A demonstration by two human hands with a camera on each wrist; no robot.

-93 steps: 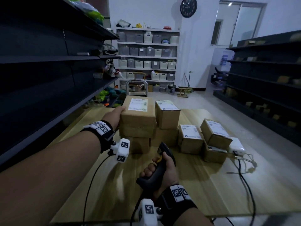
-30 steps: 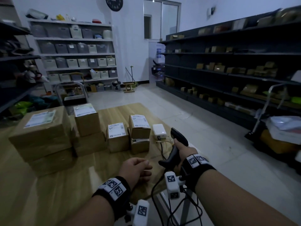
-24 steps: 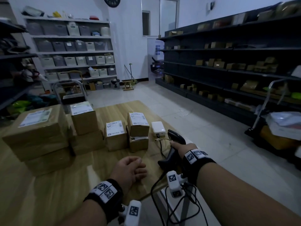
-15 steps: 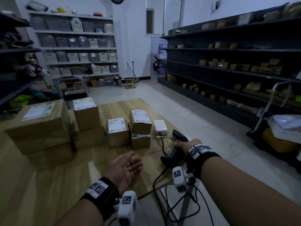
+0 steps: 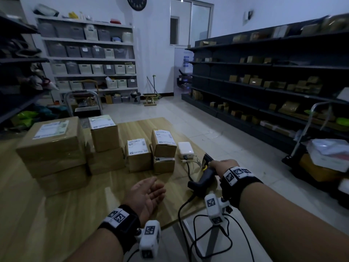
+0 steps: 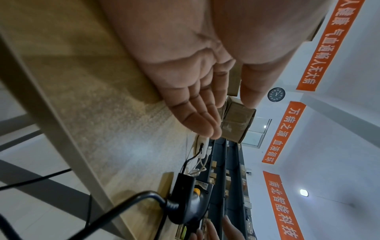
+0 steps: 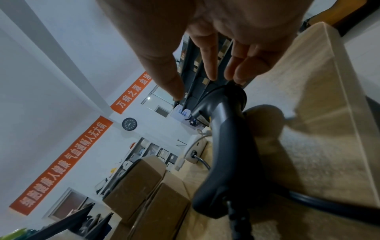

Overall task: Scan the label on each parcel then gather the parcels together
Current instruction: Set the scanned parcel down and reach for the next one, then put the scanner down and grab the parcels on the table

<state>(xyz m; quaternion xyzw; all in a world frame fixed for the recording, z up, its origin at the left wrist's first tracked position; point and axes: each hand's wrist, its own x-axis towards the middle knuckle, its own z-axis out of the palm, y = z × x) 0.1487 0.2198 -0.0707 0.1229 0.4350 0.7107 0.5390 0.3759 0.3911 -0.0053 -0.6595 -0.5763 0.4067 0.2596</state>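
Observation:
Several brown cardboard parcels with white labels stand grouped on the wooden table (image 5: 56, 214): a large stack (image 5: 51, 148) at the left, a second stack (image 5: 104, 137), a single box (image 5: 138, 154) and a small stack (image 5: 163, 146). The black handheld scanner (image 5: 204, 176) (image 6: 189, 203) (image 7: 228, 146) lies on the table near its right edge. My right hand (image 5: 215, 164) (image 7: 201, 86) is over its head, fingers straight, only the fingertips (image 7: 236, 76) touching it. My left hand (image 5: 153, 188) (image 6: 222, 116) hovers over the table, palm turned up, fingers straight and empty.
A white adapter box (image 5: 186, 148) with cables sits right of the parcels. The scanner cable (image 5: 181, 214) loops off the table's front edge. Dark shelving (image 5: 264, 82) lines the right wall, and a trolley (image 5: 321, 148) stands at the right.
My right hand lowered the scanner onto the table and loosened its grip to a fingertip touch. My left hand uncurled and turned palm up. The parcels have not moved over the last second.

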